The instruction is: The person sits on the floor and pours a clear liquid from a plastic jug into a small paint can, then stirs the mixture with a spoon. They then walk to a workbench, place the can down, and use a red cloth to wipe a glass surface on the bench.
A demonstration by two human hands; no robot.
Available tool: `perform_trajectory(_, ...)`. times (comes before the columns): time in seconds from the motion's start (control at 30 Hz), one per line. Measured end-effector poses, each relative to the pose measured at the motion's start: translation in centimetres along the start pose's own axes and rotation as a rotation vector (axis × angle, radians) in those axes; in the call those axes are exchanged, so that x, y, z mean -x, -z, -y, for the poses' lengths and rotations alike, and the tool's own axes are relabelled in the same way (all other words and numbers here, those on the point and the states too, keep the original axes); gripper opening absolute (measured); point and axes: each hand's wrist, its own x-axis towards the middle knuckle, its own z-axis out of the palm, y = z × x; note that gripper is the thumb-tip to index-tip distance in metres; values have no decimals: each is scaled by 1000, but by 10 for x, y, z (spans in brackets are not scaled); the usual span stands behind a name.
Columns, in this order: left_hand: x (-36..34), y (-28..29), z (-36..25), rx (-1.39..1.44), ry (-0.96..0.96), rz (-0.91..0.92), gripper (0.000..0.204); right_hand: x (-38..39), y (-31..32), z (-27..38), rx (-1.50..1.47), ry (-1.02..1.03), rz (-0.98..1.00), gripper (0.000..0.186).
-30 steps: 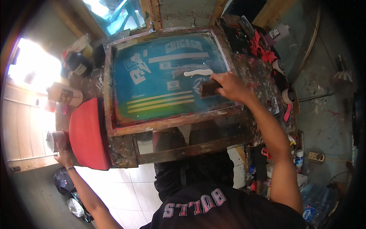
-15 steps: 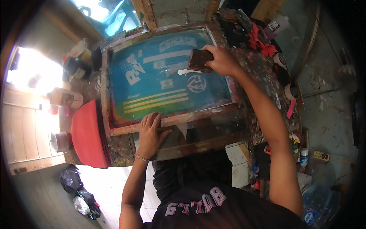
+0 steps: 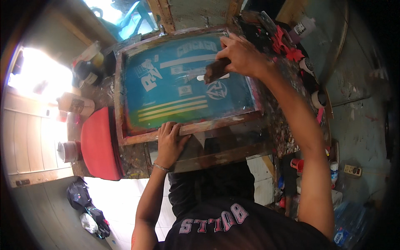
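A screen printing frame (image 3: pixel 200 126) with a wooden rim and blue-green mesh (image 3: pixel 166 93) lies on the worktable before me. Pale lettering, logos and yellow stripes show in the mesh. My right hand (image 3: pixel 241 55) grips a dark brown squeegee (image 3: pixel 217 71), tilted over the right part of the mesh. Beside and under its lower edge is a streak of white ink (image 3: pixel 201 78). At the near rail, my left hand (image 3: pixel 169 143) has its fingers bent over the wood and its thumb on the near side, holding the frame.
A red padded seat (image 3: pixel 98 143) stands left of the frame. Tubs and jars (image 3: pixel 77 104) line the left side. Tape rolls (image 3: pixel 318 100), a red cloth (image 3: pixel 285 46) and a bottle (image 3: pixel 302 30) sit at the right. Water bottles (image 3: pixel 350 223) are at lower right.
The squeegee has turned and tilted in my right hand, showing a narrower side, and the hand has risen slightly. The whole view has shifted a little; my left hand stays on the near rail.
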Motion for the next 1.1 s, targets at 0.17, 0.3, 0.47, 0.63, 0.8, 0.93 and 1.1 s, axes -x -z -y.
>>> perform_trajectory(0.17, 3, 1, 2, -9, 10, -11, 44, -4, 53, 28, 29, -199, 142, 35)
perform_trajectory(0.3, 0, -7, 1, -1, -25, -45, 45, 22, 59, -1, -774, -272, -70, 39)
perform_trajectory(0.47, 3, -5, 3, -16, -4, -40, 45, 38, 67, -8, -1589, -286, 103, 50)
perform_trajectory(0.63, 2, -4, 4, -27, -22, -33, 45, 22, 30, 4, -619, -92, -7, 68)
perform_trajectory(0.8, 1, -6, 2, -35, -20, -26, 46, 17, -21, -18, -402, 5, 90, 63)
perform_trajectory(0.93, 0, -3, 0, -46, -25, -22, 45, 8, -50, -21, -270, -21, -33, 53)
perform_trajectory(1.1, 1, -4, 0, -64, -42, -40, 45, 1, -75, -17, -184, -213, 10, 39)
